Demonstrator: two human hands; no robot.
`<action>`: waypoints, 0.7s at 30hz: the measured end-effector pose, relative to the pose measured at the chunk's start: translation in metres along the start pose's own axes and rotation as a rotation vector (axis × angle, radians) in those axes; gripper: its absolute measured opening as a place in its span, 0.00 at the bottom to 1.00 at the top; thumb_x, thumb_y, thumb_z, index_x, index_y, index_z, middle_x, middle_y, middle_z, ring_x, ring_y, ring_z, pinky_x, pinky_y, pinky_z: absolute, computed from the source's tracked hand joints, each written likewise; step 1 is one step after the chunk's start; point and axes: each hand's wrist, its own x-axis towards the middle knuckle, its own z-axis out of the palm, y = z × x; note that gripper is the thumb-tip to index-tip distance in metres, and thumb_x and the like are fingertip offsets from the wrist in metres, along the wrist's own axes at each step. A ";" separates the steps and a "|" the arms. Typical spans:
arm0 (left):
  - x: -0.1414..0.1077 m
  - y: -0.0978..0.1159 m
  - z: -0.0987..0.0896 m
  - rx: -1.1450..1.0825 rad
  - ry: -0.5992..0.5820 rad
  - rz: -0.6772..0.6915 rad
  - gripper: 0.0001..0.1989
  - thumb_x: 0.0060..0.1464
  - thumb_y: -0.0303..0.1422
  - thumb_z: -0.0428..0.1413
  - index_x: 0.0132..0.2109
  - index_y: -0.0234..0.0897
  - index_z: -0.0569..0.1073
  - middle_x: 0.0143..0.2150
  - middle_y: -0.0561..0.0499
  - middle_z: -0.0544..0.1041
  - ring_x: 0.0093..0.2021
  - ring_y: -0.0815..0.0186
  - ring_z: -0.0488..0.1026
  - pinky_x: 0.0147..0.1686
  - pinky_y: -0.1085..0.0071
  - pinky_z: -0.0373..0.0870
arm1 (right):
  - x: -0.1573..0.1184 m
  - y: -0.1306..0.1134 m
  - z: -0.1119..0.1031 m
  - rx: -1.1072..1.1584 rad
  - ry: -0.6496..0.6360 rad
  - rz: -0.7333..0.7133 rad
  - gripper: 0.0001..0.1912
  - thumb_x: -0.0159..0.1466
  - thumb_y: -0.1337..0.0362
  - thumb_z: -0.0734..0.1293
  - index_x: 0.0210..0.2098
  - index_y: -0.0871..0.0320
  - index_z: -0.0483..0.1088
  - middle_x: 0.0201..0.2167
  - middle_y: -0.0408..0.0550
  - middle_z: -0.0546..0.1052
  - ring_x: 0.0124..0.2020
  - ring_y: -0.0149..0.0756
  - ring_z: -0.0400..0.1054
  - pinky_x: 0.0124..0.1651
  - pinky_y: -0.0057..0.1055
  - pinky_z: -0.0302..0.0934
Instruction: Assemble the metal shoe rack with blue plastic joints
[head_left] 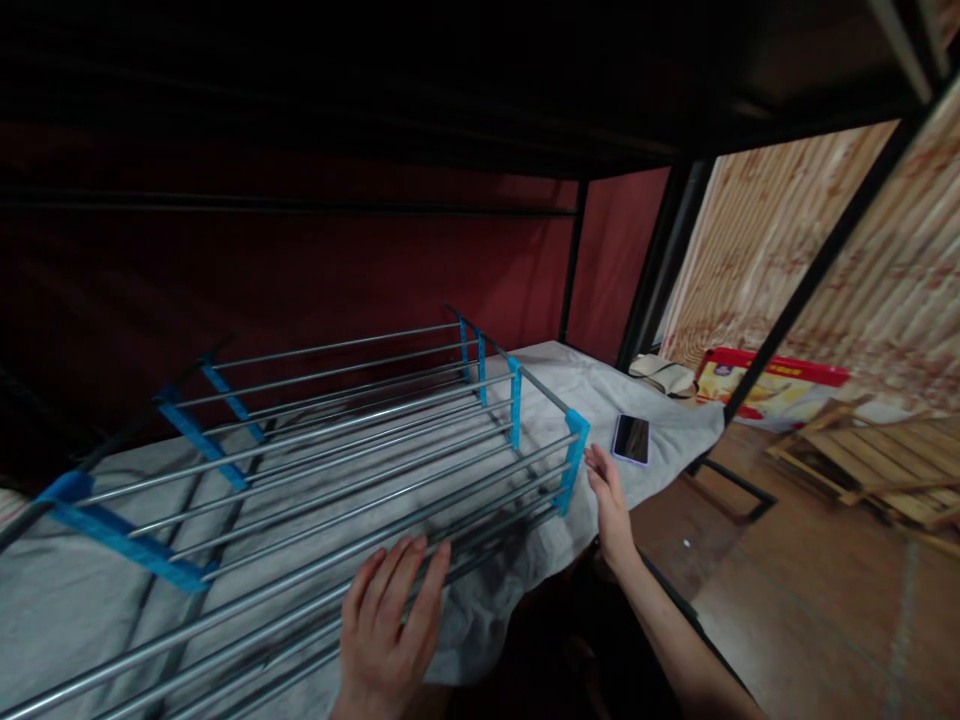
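Observation:
A metal rack with several grey rods and blue plastic brackets point(576, 460) lies on a pale cloth point(555, 540). Over the front rods, near the bottom centre, is my left hand point(394, 610), its fingers spread and holding nothing. My right hand point(609, 500) stands upright beside the blue bracket at the rack's right end, its fingers extended and no object in it. Whether its fingertips touch the bracket cannot be made out. A phone point(631, 440) with a purple edge lies on the cloth, to the right of my right hand.
Dark metal posts point(574, 265) and a dark overhead panel frame the cloth-covered surface. Red fabric point(375, 260) hangs behind. At the right are a red and yellow box point(772, 385), wooden slats point(885, 460), a patterned curtain point(840, 240) and a tiled floor point(817, 600).

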 end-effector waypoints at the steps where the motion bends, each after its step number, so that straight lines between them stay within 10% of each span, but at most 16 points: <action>1: 0.000 0.000 0.000 -0.026 0.021 0.001 0.27 0.51 0.20 0.54 0.58 0.41 0.67 0.49 0.42 0.73 0.53 0.58 0.69 0.56 0.57 0.63 | 0.006 0.006 -0.009 -0.043 0.031 -0.021 0.31 0.64 0.50 0.58 0.62 0.56 0.56 0.59 0.52 0.63 0.59 0.42 0.57 0.61 0.41 0.51; 11: -0.008 0.058 0.011 -0.312 -0.309 0.131 0.24 0.57 0.24 0.46 0.60 0.43 0.65 0.53 0.50 0.75 0.49 0.67 0.72 0.52 0.72 0.64 | 0.088 0.086 -0.083 -0.909 0.190 0.180 0.33 0.57 0.59 0.58 0.58 0.71 0.56 0.55 0.68 0.61 0.58 0.56 0.54 0.60 0.45 0.48; 21: -0.042 0.112 0.049 -0.506 -0.772 0.122 0.15 0.59 0.32 0.50 0.53 0.43 0.68 0.39 0.50 0.76 0.37 0.66 0.73 0.42 0.70 0.67 | 0.139 0.117 -0.077 -1.098 0.237 0.507 0.40 0.57 0.47 0.64 0.58 0.72 0.56 0.52 0.75 0.62 0.56 0.65 0.56 0.55 0.54 0.49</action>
